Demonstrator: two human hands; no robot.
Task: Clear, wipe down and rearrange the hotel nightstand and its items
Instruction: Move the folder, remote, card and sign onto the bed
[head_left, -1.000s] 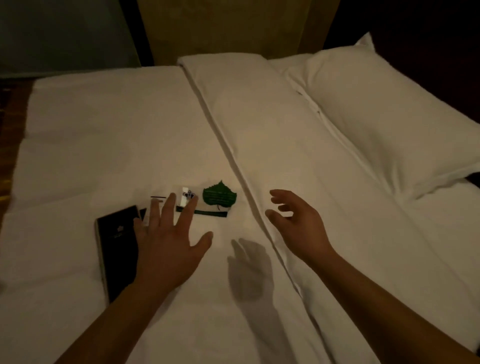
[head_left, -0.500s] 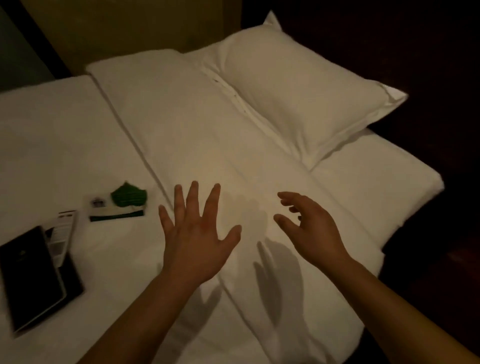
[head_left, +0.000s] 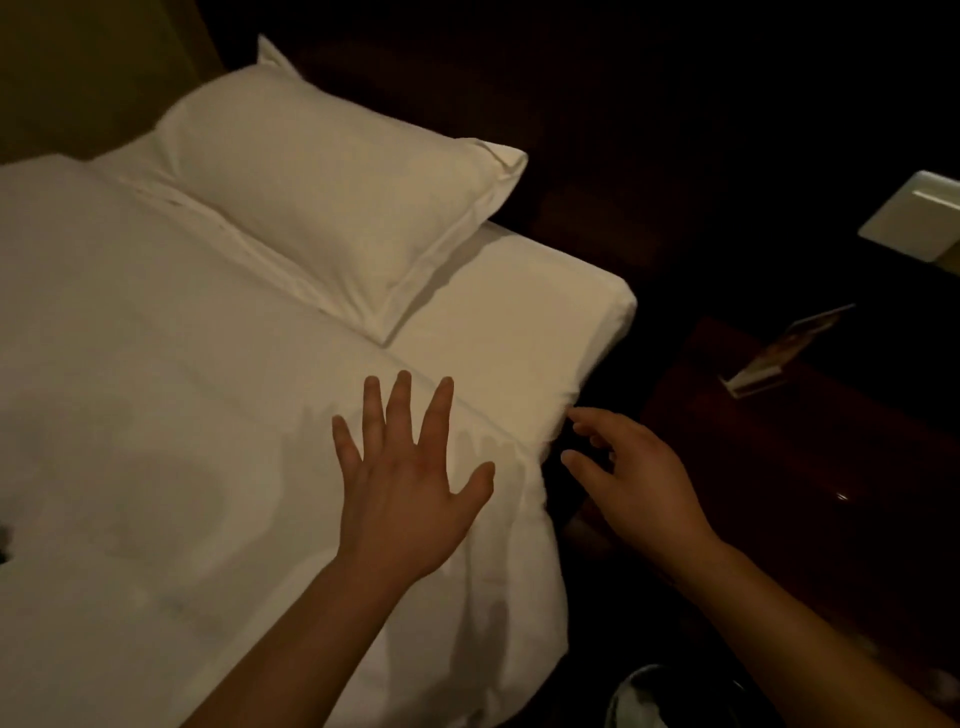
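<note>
Dim light fills the room: a white bed (head_left: 182, 389) takes the left and middle of the view, and dark wood lies to its right. One pillow (head_left: 332, 192) rests at the head of the bed, its near corner reaching toward the bed's right edge, with bare sheet between it and the bed's far right corner.

Beside the bed, across a dark gap, stands the nightstand (head_left: 810, 467), reddish-brown and glossy, with a small glint of light on its top. Near its far edge a card holder (head_left: 763, 364) stands tilted, a printed card in a clear base; the print is too dim to read. Behind it, on the dark wall, a pale switch plate (head_left: 914, 223) shows at the right border of the view.

The left hand (head_left: 405, 483) is flat and empty, fingers spread, over the duvet near the bed's right edge; whether it touches the cloth is unclear. The right hand (head_left: 639, 478) is loose and empty, fingers slightly curled, over the gap between bed and nightstand, its fingertips just beside the mattress edge.
</note>
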